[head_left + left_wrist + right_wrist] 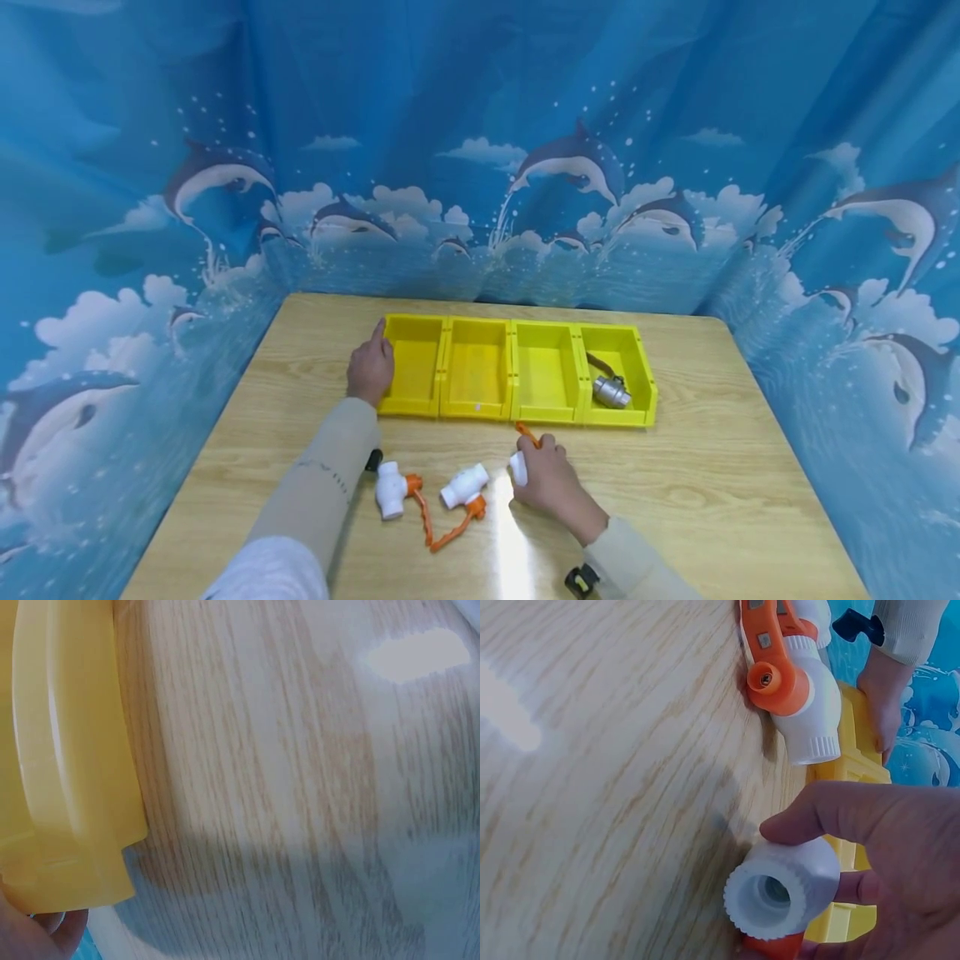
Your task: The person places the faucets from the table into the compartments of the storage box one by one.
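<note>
My right hand grips a white plastic ball valve with an orange lever handle, just in front of the yellow bins. Its thumb lies along the white body, and the open end shows in the right wrist view. At the row's left end, my left hand holds the side of the leftmost yellow bin, fingers at its outer wall. Two more white ball valves with orange handles lie on the table between my arms.
The yellow bins stand joined in a row toward the table's back. A metal ball valve with a dark handle lies in the rightmost bin. The wooden table is backed by a blue dolphin-print curtain.
</note>
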{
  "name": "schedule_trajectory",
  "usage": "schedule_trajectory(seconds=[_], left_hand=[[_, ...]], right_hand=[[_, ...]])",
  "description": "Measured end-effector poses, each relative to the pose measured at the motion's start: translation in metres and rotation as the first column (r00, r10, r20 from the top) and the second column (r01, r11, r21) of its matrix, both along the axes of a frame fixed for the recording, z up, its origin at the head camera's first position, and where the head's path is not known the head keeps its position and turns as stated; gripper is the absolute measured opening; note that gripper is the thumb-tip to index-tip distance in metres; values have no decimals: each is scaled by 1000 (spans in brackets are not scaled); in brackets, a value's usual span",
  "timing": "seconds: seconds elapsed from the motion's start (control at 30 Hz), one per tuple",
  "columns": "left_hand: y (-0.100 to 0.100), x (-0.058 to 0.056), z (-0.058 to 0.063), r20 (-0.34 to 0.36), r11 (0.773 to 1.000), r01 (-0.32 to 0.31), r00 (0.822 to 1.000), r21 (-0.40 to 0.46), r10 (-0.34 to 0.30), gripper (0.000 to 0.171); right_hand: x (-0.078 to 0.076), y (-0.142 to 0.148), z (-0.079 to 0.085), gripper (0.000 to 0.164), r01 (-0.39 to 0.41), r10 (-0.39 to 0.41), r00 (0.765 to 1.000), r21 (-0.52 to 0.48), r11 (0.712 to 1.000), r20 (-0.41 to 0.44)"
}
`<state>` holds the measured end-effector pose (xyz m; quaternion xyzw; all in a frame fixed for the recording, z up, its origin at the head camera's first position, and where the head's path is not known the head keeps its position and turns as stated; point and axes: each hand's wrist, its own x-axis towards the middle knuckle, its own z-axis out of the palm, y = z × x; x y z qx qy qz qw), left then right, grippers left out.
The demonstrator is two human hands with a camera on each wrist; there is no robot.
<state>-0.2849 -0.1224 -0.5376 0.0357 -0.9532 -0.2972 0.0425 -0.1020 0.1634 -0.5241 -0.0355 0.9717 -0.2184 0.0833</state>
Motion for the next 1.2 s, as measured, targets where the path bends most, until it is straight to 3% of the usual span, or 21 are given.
schedule_trajectory(seconds=[0.2,0.4,0.63,0.9,1.2], left_hand=[[1,0,1,-18,999,23,1000,-29,-23,49],[2,2,3,-62,994,80,994,-76,-85,47],[1,0,-1,-91,984,111,988,-137,-125,45],[-1,0,-3,-133,973,134,978,-185,-160,45],[-2,1,1,-67,977,111,990,-183,-125,49]], right_hand=[[1,1,-1,51,-9,9,1000,-4,1000,-21],[3,3,-2,54,-26,26,999,0,1000,-21],[3,5,-3,55,-58,59,997,5,998,-52],[6,6,5,54,-91,91,994,7,996,-62],[6,8,20,60,-100,99,992,-5,995,-76]])
